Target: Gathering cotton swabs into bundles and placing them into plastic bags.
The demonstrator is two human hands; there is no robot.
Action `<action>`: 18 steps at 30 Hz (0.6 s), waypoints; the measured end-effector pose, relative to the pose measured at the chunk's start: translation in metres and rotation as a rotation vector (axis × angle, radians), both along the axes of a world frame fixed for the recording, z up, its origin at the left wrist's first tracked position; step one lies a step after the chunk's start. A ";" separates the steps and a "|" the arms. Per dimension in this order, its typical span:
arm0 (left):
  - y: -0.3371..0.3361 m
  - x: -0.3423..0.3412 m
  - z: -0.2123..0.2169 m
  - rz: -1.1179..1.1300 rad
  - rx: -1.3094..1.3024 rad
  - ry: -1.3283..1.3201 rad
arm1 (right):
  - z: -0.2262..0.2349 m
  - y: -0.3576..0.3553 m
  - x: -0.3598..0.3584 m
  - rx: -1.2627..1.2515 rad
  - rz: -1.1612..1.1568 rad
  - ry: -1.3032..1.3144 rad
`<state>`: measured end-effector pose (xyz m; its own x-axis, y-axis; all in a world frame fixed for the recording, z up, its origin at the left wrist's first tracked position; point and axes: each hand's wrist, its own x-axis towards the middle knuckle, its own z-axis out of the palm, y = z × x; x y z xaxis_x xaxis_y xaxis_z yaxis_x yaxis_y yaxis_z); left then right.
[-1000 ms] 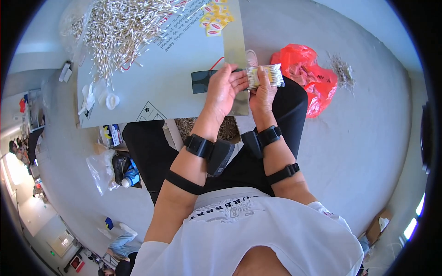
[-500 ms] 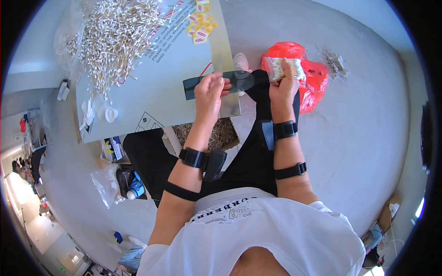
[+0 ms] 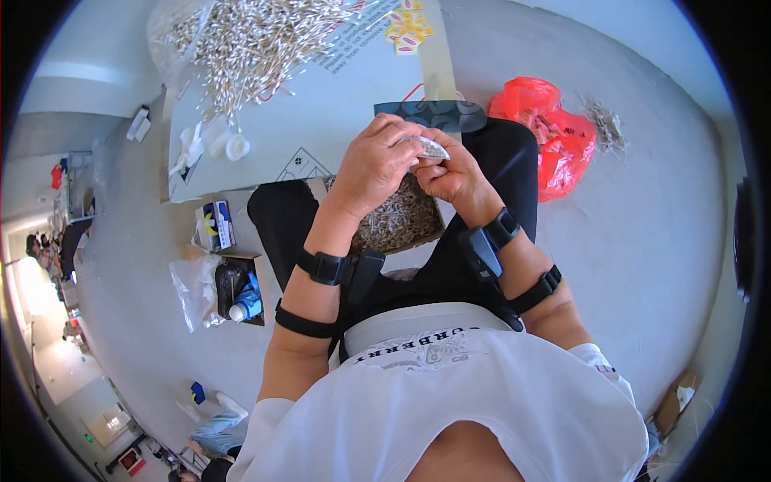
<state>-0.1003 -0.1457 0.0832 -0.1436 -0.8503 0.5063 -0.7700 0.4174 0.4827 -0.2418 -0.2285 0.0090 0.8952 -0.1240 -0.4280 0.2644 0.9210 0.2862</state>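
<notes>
At frame centre-top, the left hand (image 3: 376, 165) and right hand (image 3: 454, 175) both pinch closed on a small clear packet (image 3: 428, 148); a loose grip could spill its contents onto the lap.

Small clear packet (image 3: 426, 149) pinched between both hands, red plastic bag (image 3: 554, 136) on floor at right, yellow-and-blue box (image 3: 215, 225) at left, clear bag (image 3: 193, 289) beside it.
</notes>
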 end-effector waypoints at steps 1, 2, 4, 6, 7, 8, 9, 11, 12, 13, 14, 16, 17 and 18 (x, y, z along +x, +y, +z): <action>0.003 0.003 -0.005 0.002 0.002 -0.003 | -0.004 0.001 0.003 0.003 0.055 -0.027; 0.006 0.005 -0.010 0.007 -0.004 -0.003 | -0.008 0.002 0.002 -0.003 0.060 -0.027; 0.009 0.010 -0.017 0.078 -0.018 0.040 | -0.005 0.002 0.004 -0.215 0.123 0.270; 0.009 0.015 -0.026 0.107 -0.019 0.060 | 0.005 0.012 -0.005 -0.630 0.028 0.593; 0.009 0.017 -0.028 0.128 -0.014 0.078 | 0.011 0.017 -0.012 -1.041 -0.087 0.908; 0.008 0.018 -0.030 0.132 -0.021 0.080 | 0.006 0.020 -0.016 -1.317 -0.258 0.996; 0.008 0.018 -0.032 0.141 -0.028 0.087 | 0.012 0.022 -0.020 -1.324 -0.256 0.996; 0.007 0.021 -0.033 0.153 -0.038 0.099 | 0.034 0.020 -0.026 -2.096 -0.339 0.925; 0.006 0.021 -0.033 0.147 -0.039 0.086 | 0.044 0.021 -0.020 -2.184 -0.383 0.878; 0.004 0.021 -0.033 0.142 -0.040 0.073 | 0.047 0.019 -0.019 -2.186 -0.381 0.884; 0.004 0.021 -0.033 0.139 -0.041 0.077 | 0.048 0.016 -0.017 -2.330 -0.321 0.893; 0.003 0.020 -0.033 0.134 -0.067 0.047 | 0.048 0.009 -0.012 -2.544 -0.295 0.899; 0.002 0.020 -0.033 0.130 -0.067 0.050 | 0.046 0.006 -0.010 -2.544 -0.293 0.905; 0.003 0.021 -0.032 0.118 -0.056 0.036 | 0.045 0.005 -0.008 -2.585 -0.303 0.909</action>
